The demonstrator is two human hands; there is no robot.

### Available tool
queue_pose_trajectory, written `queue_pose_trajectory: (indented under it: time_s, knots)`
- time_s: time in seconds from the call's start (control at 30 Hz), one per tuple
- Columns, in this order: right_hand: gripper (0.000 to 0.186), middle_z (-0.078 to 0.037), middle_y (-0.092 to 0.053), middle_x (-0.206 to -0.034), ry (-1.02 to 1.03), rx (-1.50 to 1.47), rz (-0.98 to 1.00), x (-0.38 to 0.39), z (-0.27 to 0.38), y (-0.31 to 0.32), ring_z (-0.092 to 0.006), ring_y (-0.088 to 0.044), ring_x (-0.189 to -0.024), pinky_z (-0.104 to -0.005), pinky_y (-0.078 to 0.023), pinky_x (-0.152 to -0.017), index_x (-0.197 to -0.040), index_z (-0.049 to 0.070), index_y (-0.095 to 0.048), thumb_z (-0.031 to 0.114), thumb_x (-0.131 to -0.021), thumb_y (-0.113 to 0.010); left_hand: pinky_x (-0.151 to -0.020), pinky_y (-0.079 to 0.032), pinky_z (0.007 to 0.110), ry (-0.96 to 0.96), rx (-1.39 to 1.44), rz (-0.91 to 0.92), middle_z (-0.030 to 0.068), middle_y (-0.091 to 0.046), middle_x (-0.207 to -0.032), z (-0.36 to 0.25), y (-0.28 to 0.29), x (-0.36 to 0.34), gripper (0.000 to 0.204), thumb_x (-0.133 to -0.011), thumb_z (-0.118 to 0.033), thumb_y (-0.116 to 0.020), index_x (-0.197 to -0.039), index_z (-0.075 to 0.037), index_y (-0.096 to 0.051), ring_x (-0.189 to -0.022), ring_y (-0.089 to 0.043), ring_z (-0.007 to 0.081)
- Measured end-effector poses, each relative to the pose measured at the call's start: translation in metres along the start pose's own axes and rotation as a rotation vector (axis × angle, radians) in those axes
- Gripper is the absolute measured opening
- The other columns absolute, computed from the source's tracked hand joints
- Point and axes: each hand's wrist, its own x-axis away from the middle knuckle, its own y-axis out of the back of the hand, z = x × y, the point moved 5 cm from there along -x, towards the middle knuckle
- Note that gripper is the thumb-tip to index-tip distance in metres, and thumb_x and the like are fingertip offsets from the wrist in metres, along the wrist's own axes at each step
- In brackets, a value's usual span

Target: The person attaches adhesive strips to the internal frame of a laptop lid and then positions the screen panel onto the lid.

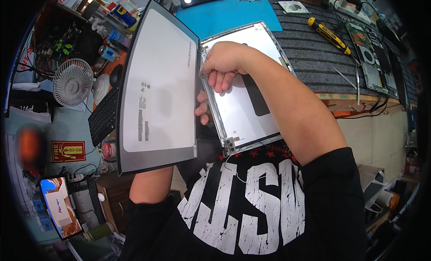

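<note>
A laptop screen panel (168,77), with its pale back and printed labels toward me, stands tilted on the left. My left forearm passes behind it, and the curled fingers of my left hand (202,108) show at its right edge; the palm is hidden. Beside the panel lies a silver laptop lid (238,113) with a black patch inside and a hinge (230,144) at its near corner. Over the lid's left edge, my right hand (224,65) is closed, thumb and forefinger pinched together. Whatever that pinch holds cannot be made out. A thin white cable (238,175) hangs below the hinge.
A blue mat (229,15) lies beyond the lid. To the right, a ribbed grey mat bears a yellow-black screwdriver (330,35), tweezers (345,78) and an opened laptop base (370,57). A white fan (72,83) and black keyboard (104,113) are at the left.
</note>
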Motion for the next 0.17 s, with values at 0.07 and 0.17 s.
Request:
queue_pose_trajectory:
  time_s: [0.07,0.17]
  knots:
    - [0.023,-0.024,-0.078,-0.088,-0.011,0.056,0.011,-0.0002,0.0002,0.0008,-0.0317,-0.082,-0.066,-0.0345,-0.068,-0.051,-0.103,-0.016,-0.072,0.007,-0.1,-0.07,-0.09,-0.051,0.047,0.001,-0.015,0.004,0.0203,-0.05,-0.126,0.001,0.0021,-0.0003,0.082,-0.11,-0.066,-0.051,-0.162,-0.002,-0.046,-0.102,-0.052,0.0288]
    - [0.025,-0.025,-0.079,-0.087,-0.014,0.067,0.024,-0.0017,-0.0002,0.0008,-0.0323,-0.082,-0.066,-0.0327,-0.065,-0.048,-0.104,-0.015,-0.073,0.009,-0.1,-0.071,-0.091,-0.051,0.048,0.003,0.006,0.007,0.0207,-0.05,-0.128,0.0018,0.0,0.0001,0.085,-0.109,-0.068,-0.052,-0.164,-0.004,-0.045,-0.102,-0.053,0.0292]
